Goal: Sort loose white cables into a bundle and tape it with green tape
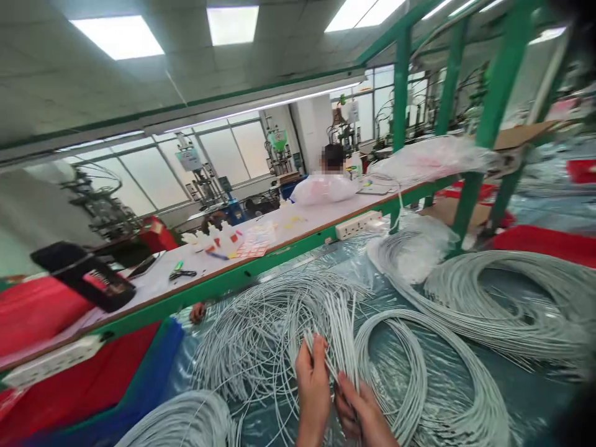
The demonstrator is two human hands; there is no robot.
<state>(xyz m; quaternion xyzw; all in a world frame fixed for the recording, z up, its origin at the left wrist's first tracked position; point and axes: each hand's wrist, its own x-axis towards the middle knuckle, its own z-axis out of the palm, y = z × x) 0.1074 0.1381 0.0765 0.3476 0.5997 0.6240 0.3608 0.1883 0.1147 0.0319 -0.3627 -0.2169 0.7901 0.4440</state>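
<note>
My left hand (314,382) is closed, with thumb and fingers pinched on thin grey cable at the near side of a large loose heap of cables (261,329). Just right of it and a little lower, my right hand (363,406) wraps round a bundle of grey cables (342,329) that runs up and away from me. The cable ends inside my right hand are hidden by its fingers. A smaller coil of the same cable (414,366) lies close to the right of my hands. Another coil (181,422) is at the lower left.
Larger cable coils (512,298) lie at right on the plastic-covered table. A green-edged shelf (298,233) crosses behind, carrying bottles (218,236), a black holder (84,276) and plastic bags (326,189). A power strip (358,225) is on its edge. A person (333,158) is beyond; another hand (198,312) shows below the shelf.
</note>
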